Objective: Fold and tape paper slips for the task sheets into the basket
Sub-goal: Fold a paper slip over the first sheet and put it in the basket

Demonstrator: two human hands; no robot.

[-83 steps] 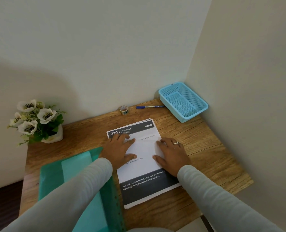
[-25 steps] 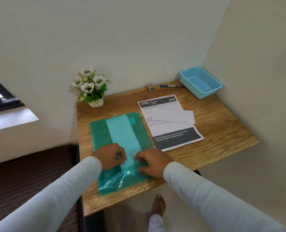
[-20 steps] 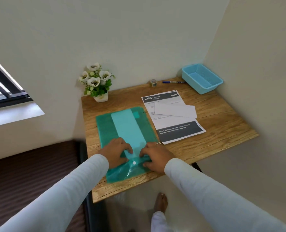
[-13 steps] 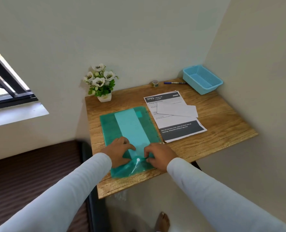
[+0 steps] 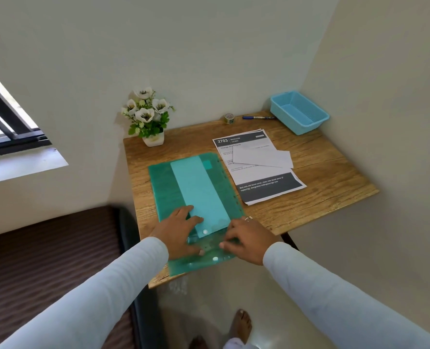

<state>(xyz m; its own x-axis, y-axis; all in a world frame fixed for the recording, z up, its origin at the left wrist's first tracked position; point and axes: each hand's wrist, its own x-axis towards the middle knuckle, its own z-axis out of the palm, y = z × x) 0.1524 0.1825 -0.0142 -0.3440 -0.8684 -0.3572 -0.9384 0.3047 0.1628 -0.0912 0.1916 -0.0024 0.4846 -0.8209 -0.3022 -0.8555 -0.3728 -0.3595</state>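
Hands are meeting at the near end of a green plastic folder (image 5: 168, 187) that is lying flat on the wooden table (image 5: 329, 172). The left hand (image 5: 181, 233) is pressing down on the folder with its fingers spread and nearly straight, its thumb lying beside the pale centre strip. The right hand (image 5: 246, 239) is sitting with curled fingers on the translucent flap at the folder's near edge; whether it is pinching the flap or only touching it cannot be told. A ring is showing on one of its fingers.

To the right of the folder, the printed task sheet (image 5: 271, 187) is lying on the table, and a folded white paper slip (image 5: 261, 158) is resting on top of it. The blue basket (image 5: 309, 125) is sitting in the far right corner, with a pen (image 5: 258, 117) and a small tape roll (image 5: 229, 118) lying just to its left along the wall. A pot of white flowers (image 5: 148, 117) is standing at the far left corner.
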